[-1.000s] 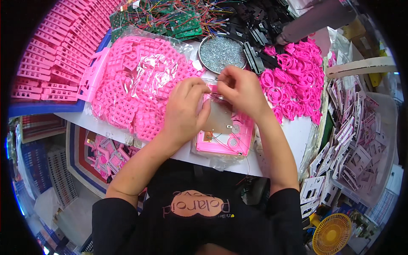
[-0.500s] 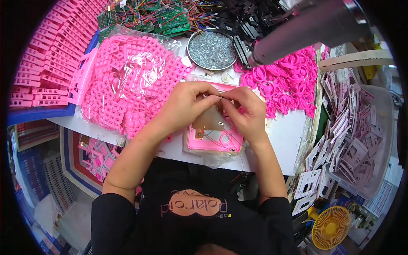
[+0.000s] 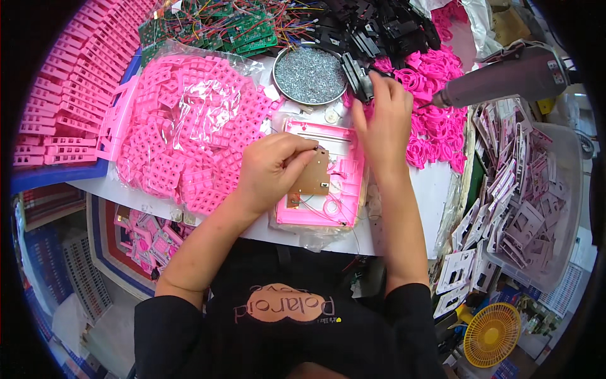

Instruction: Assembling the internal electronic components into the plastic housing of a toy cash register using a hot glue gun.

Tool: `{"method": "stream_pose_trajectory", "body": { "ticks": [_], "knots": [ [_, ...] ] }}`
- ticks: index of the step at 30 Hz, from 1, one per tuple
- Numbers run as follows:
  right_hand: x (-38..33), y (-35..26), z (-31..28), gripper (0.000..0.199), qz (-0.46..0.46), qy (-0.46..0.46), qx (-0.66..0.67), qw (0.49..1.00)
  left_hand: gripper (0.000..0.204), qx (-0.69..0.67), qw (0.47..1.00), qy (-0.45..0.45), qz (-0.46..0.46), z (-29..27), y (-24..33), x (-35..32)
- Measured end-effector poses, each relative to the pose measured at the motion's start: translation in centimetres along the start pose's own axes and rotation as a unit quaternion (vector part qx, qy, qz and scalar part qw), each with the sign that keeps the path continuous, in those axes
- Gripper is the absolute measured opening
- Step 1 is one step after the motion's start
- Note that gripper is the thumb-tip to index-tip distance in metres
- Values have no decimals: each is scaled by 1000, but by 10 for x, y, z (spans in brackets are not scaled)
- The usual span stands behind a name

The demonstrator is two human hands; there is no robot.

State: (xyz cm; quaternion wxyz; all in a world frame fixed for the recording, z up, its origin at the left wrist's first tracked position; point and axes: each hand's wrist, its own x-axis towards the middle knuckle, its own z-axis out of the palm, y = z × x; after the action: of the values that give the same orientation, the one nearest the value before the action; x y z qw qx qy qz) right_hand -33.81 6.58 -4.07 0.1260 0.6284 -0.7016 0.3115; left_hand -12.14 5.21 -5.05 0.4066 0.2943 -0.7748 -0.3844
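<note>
My left hand (image 3: 268, 167) is closed in a pinch over the upper edge of a brown circuit board (image 3: 312, 180); what sits between the fingertips is too small to make out. The board lies in an open pink plastic housing (image 3: 347, 211) with thin wires. Beyond the housing, on the right, my right hand (image 3: 386, 120) reaches out with thumb and fingers apart. Its fingertips are at a black plastic part (image 3: 356, 77), and whether they touch it I cannot tell. A round tray (image 3: 276, 81) of small metal screws stands just left of that part.
Left lies a clear bag of pink button pieces (image 3: 183, 126), beside stacked pink parts (image 3: 69, 95). Green circuit boards (image 3: 252, 38) and black parts (image 3: 404, 31) fill the back. A grey power screwdriver (image 3: 505, 79) hangs over pink rings (image 3: 435, 136). Pale panels (image 3: 530, 215) fill a bin at right.
My right hand has left the left hand's fingertips and moved up and right to the black part, opening. The screwdriver has swung right. My left hand stays pinched over the board.
</note>
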Motion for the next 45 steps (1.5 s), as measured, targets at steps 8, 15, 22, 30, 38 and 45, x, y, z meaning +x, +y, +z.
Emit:
{"method": "stream_pose_trajectory", "body": {
  "ticks": [8,15,22,30,38,45],
  "knots": [
    [4,8,-16,41,-8,1,74,997,12,-28,998,16,-58,0,-3,-8],
    [-45,-5,-84,44,-91,-221,197,951,12,-40,996,16,-82,-6,0,-9],
    [-54,-22,-67,50,-94,-221,200,950,12,24,989,-127,-67,-17,6,13],
    [-52,-22,-65,49,-124,-215,209,946,11,128,955,-265,40,-24,11,44],
    [-48,-25,-67,48,-133,-235,197,943,11,116,951,-284,48,-25,7,44],
    [-43,-32,-68,41,-144,-282,160,935,24,141,966,-208,69,-32,25,10]
  ]
}}
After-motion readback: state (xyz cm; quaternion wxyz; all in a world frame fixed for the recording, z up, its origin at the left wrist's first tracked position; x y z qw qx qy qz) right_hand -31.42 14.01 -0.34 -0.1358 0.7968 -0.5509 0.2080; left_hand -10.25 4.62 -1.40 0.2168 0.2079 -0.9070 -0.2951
